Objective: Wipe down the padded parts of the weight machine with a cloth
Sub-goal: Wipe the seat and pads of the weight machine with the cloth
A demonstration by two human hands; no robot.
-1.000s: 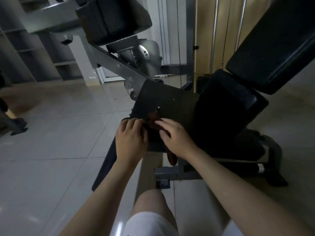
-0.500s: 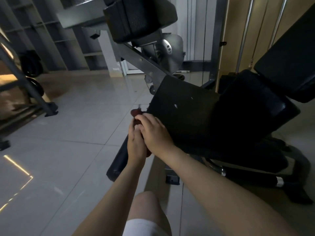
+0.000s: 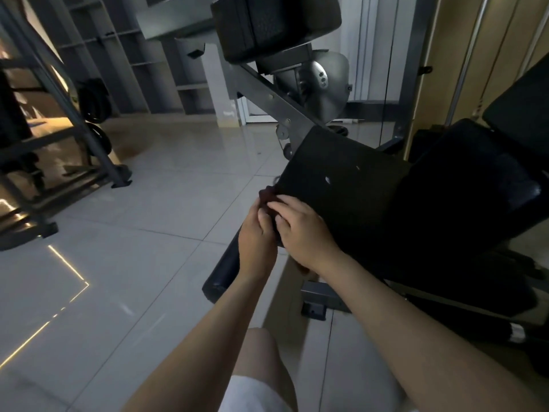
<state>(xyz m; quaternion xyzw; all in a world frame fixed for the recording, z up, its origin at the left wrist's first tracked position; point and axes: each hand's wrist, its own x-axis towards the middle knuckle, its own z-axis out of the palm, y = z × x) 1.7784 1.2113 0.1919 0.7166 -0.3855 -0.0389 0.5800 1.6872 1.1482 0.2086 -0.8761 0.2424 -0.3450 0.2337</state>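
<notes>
Two grips, left hand [image 3: 255,242] and right hand [image 3: 300,230], clench the cloth [image 3: 267,196] at the pad [image 3: 341,185] edge (open floor [image 3: 148,233] beside).

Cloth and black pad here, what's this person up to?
A person grips a dark red cloth with both hands, left hand and right hand close together, at the near left corner of a black pad on a weight machine. The cloth is bunched against the pad's edge, so the wiping looks to be at that corner. An upper pad sits higher on the frame, with no hand on it.
</notes>
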